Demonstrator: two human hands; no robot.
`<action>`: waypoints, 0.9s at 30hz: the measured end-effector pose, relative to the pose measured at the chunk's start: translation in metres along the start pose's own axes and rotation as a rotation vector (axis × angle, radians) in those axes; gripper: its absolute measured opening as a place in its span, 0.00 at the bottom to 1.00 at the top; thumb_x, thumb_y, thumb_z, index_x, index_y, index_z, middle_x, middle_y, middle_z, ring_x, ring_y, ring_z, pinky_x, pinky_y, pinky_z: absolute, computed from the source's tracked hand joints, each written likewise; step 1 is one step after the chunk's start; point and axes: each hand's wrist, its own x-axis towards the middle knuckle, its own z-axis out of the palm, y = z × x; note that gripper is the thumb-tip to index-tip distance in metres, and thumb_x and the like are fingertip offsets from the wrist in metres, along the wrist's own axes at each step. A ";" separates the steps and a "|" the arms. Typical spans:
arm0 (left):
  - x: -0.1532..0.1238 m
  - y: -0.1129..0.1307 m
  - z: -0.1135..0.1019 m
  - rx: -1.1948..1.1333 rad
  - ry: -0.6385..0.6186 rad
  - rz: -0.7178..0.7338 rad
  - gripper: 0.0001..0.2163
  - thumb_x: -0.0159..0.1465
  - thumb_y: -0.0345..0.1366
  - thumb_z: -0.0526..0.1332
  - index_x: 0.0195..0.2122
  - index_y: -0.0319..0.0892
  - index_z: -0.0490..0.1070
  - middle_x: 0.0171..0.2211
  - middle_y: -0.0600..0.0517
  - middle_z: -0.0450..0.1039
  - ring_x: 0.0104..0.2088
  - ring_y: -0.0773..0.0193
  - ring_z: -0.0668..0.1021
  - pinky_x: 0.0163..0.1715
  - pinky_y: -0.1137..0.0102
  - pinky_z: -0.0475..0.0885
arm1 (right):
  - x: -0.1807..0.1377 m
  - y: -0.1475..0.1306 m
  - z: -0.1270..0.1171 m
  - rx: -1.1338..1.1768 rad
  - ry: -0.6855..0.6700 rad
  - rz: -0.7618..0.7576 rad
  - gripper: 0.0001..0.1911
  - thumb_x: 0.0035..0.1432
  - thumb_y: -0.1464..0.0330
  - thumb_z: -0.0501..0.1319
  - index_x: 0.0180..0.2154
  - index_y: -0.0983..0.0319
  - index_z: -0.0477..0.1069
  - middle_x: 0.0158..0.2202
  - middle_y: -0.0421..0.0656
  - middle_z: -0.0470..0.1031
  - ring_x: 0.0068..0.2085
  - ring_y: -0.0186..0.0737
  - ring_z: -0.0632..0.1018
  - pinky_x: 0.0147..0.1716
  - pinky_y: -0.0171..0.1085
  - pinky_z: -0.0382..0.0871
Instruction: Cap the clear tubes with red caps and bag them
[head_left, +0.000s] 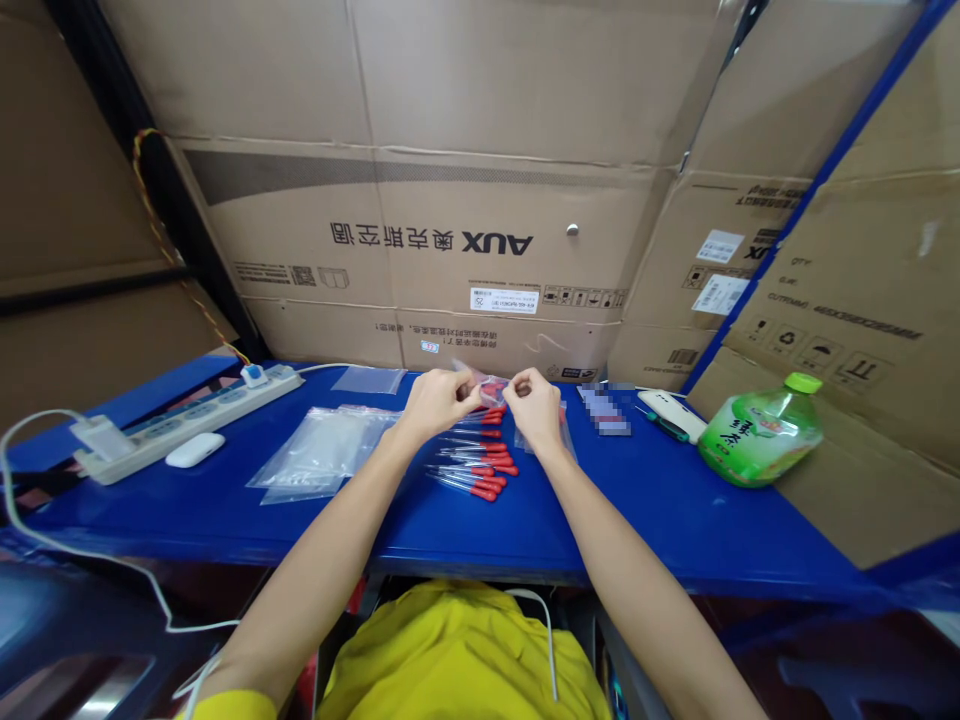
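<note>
A small clear zip bag (491, 380) is stretched between my hands, with something red showing inside it. My left hand (442, 400) pinches its left side; my right hand (534, 402) pinches the right side. Just below lie several droppers (480, 470) with red rubber bulbs and thin clear stems, in a loose column with bulbs to the right. Flat clear zip bags (322, 450) are stacked to the left of my left forearm. Partly hidden behind my right wrist is another clear bag (566, 432) with red in it.
On the left of the blue table (637, 520) are a power strip (202, 415) with a plugged-in charger (101, 436) and a white case (195, 450). A green drink bottle (761, 435) and a white device (671, 412) stand on the right. Cardboard walls (450, 100) enclose the back and sides.
</note>
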 end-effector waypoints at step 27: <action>0.009 -0.010 0.024 -1.143 0.240 -0.718 0.24 0.54 0.56 0.71 0.43 0.42 0.75 0.43 0.47 0.78 0.34 0.66 0.78 0.30 0.74 0.70 | -0.004 -0.006 0.012 0.698 -0.307 0.280 0.21 0.52 0.59 0.66 0.47 0.57 0.68 0.26 0.36 0.78 0.24 0.41 0.79 0.25 0.37 0.74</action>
